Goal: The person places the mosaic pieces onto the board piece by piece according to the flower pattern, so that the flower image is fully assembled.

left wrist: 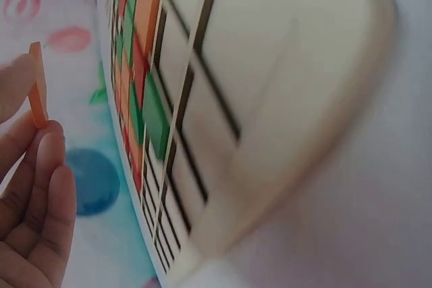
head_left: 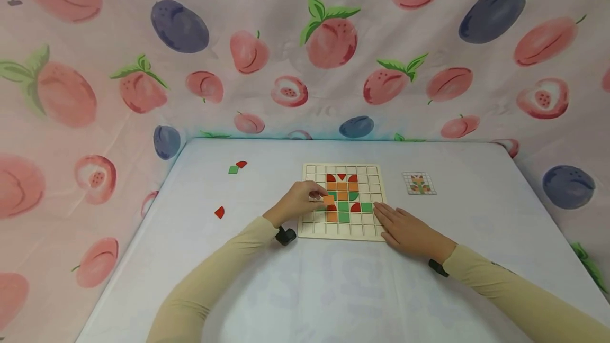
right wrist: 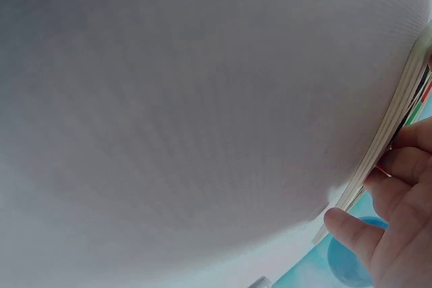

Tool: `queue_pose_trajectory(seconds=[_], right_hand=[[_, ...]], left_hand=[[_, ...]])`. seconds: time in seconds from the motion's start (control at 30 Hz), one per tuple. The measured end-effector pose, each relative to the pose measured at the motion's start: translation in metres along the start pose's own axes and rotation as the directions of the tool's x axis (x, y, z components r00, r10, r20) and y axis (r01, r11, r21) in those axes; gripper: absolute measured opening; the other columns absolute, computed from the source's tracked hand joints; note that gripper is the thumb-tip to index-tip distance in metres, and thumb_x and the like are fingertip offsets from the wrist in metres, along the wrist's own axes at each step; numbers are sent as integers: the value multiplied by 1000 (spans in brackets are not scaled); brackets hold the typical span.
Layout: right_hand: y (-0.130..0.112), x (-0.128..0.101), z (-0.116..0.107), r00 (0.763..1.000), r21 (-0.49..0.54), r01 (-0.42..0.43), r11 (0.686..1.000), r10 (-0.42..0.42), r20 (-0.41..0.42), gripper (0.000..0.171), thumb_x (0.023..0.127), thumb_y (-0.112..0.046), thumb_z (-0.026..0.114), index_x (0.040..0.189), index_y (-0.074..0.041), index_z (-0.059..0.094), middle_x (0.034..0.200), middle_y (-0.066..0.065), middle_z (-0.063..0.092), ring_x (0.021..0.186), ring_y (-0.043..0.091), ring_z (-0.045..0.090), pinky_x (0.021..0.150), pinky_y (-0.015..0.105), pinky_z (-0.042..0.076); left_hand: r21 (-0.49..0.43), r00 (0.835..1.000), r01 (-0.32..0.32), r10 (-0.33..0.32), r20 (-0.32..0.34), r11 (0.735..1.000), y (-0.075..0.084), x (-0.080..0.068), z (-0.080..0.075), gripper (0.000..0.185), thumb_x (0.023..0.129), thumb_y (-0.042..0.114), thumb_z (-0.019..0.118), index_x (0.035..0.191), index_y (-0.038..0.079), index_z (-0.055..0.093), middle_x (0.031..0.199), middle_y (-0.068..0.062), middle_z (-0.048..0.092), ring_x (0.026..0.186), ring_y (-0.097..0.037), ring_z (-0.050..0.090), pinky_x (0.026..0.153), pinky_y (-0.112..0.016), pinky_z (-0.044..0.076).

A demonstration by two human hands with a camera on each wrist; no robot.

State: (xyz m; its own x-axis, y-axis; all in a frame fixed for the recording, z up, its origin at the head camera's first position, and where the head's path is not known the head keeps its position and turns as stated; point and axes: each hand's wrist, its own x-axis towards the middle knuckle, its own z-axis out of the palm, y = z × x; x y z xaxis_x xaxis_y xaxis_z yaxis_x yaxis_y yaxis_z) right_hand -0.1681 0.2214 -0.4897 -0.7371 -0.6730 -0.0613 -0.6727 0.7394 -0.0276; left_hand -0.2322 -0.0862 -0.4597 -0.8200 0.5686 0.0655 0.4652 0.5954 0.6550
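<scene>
My left hand (head_left: 299, 201) pinches an orange square tile (head_left: 329, 200) between thumb and fingertips, above the left half of a wooden grid board (head_left: 312, 231). In the left wrist view the tile (left wrist: 39, 92) is seen edge-on, held apart from the board. Red, orange and green pieces fill several cells in the board's middle, among them a green square (head_left: 366, 207) near the right edge. There my right hand (head_left: 410, 231) rests, its fingers extended onto the board's border. The right wrist view shows its fingers (right wrist: 385, 197) against the board's side. Cells under the left hand are hidden.
Left of the board lie a green square (head_left: 233, 170) touching a red quarter-circle (head_left: 242, 164), and nearer me another red quarter-circle (head_left: 220, 212). A small pattern card (head_left: 419, 183) lies to the right. A fruit-print cloth (head_left: 329, 89) hangs behind the white table (head_left: 333, 290).
</scene>
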Motion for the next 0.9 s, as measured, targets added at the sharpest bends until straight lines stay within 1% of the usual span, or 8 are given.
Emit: queue_pose_trajectory(seconds=[0.13, 0.23, 0.33, 0.4, 0.6, 0.8, 0.9], right_hand=[[0, -1, 0, 1000, -5, 8, 1000, -8, -10, 58, 97, -31, 48, 143, 1, 35, 150, 18, 35, 137, 31, 36, 103, 51, 39], [0, -1, 0, 1000, -1, 7, 1000, -7, -3, 58, 97, -31, 48, 143, 1, 34, 150, 18, 34, 137, 31, 36, 104, 51, 39], [0, 0, 0, 1000, 6, -1, 1000, 1, 12, 59, 97, -31, 47, 144, 1, 33, 151, 17, 33, 138, 31, 35, 105, 51, 38], [0, 0, 0, 1000, 5, -1, 1000, 1, 16, 59, 97, -32, 46, 144, 1, 33, 151, 17, 32, 138, 31, 35, 105, 51, 37], [1, 0, 0, 1000, 6, 4, 1000, -4, 9, 59, 97, -32, 46, 144, 1, 33, 151, 16, 32, 138, 30, 35, 104, 51, 38], [1, 0, -1, 1000, 11, -2, 1000, 2, 12, 59, 97, -32, 47, 144, 1, 32, 151, 17, 32, 138, 30, 35, 105, 51, 37], [0, 0, -2, 1000, 12, -2, 1000, 2, 13, 59, 97, -31, 47, 144, 1, 32, 151, 17, 32, 138, 31, 35, 105, 51, 37]], left_hand=[[13, 998, -11, 10, 56, 1000, 10, 4, 16, 27, 82, 21, 73, 104, 8, 70, 97, -3, 68, 84, -11, 59, 76, -18, 49], [-12, 997, -19, 20, 78, 1000, 16, 8, 26, 26, 82, 21, 73, 104, 7, 70, 94, -2, 67, 81, -9, 58, 73, -16, 48], [-12, 995, -29, 30, 97, 1000, 20, 12, 35, 26, 81, 22, 74, 103, 8, 71, 94, -1, 67, 80, -6, 57, 71, -14, 47], [4, 994, -30, 29, 108, 1000, 23, 14, 40, 27, 80, 23, 74, 103, 8, 71, 94, 0, 67, 80, -5, 56, 71, -13, 46], [35, 989, -16, 11, 144, 999, 28, 19, 49, 25, 81, 22, 74, 103, 10, 71, 96, 4, 67, 86, -6, 57, 77, -15, 46], [128, 987, -35, 14, 162, 991, 30, 23, 53, 27, 82, 27, 73, 103, 12, 70, 95, 6, 66, 84, -4, 54, 76, -15, 45], [152, 985, -33, 7, 171, 988, 32, 25, 53, 28, 81, 28, 74, 103, 11, 71, 95, 5, 66, 85, -5, 55, 77, -16, 46]])
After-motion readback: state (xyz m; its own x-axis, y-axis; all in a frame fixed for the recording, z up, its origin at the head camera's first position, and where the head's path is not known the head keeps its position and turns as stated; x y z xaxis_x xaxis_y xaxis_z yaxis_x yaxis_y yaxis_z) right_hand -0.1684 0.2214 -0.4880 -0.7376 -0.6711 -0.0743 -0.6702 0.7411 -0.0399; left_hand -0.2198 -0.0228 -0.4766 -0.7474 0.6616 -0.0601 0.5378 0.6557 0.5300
